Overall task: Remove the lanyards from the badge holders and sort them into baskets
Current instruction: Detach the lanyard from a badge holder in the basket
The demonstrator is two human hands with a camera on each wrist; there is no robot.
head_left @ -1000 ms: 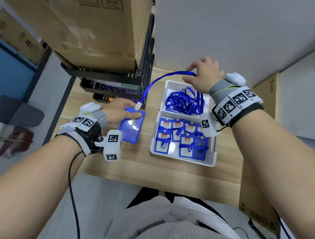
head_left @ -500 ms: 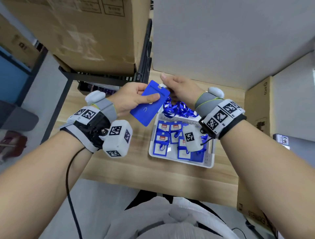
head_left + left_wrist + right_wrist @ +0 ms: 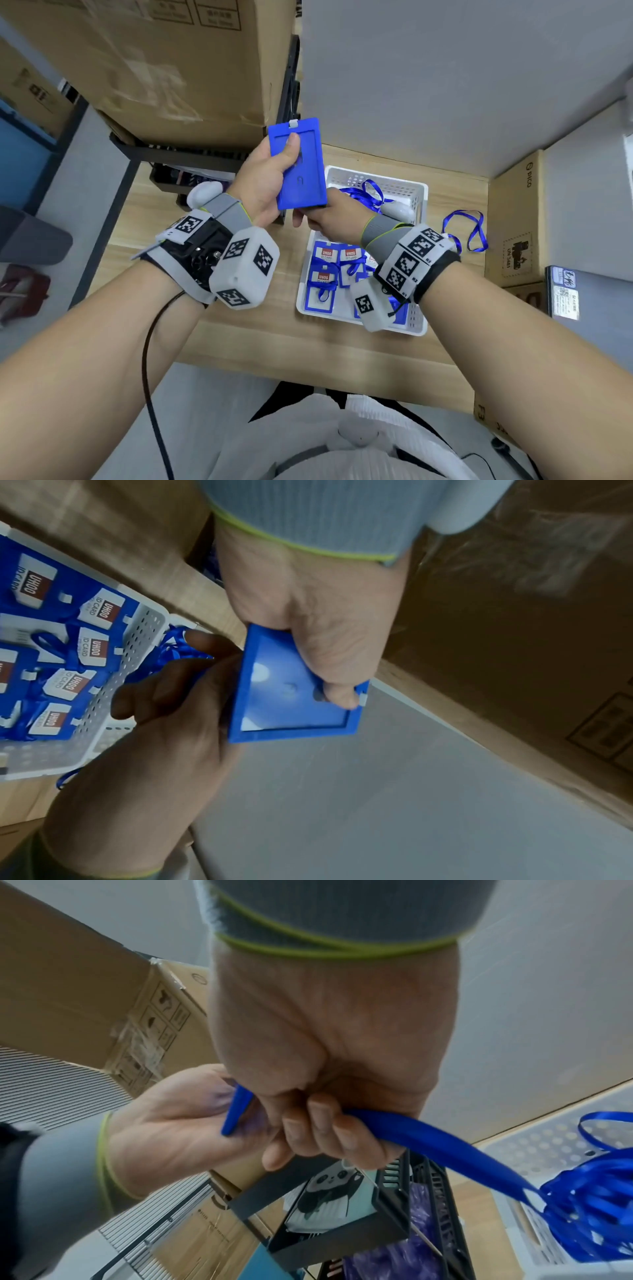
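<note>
My left hand (image 3: 274, 178) holds a blue badge holder (image 3: 301, 171) upright above the table, thumb on its face and its white clip tab at the top. In the left wrist view the holder (image 3: 291, 696) looks empty behind its clear window. My right hand (image 3: 322, 216) sits at the holder's lower edge, fingers curled round a blue lanyard strap (image 3: 445, 1145) that runs down to the lanyard pile (image 3: 370, 195) in the far white basket (image 3: 411, 192). The near white basket (image 3: 342, 317) holds several badge holders with lanyards.
A loose blue lanyard loop (image 3: 462, 229) lies on the wooden table right of the baskets. A large cardboard box (image 3: 154, 68) on a black rack (image 3: 191, 164) stands at the left, a grey partition (image 3: 445, 85) behind, and another box (image 3: 513, 219) at the right.
The left hand has lifted the holder off the table and turned it upright. The right hand has come down from the holder's top end to its lower edge, still gripping the lanyard.
</note>
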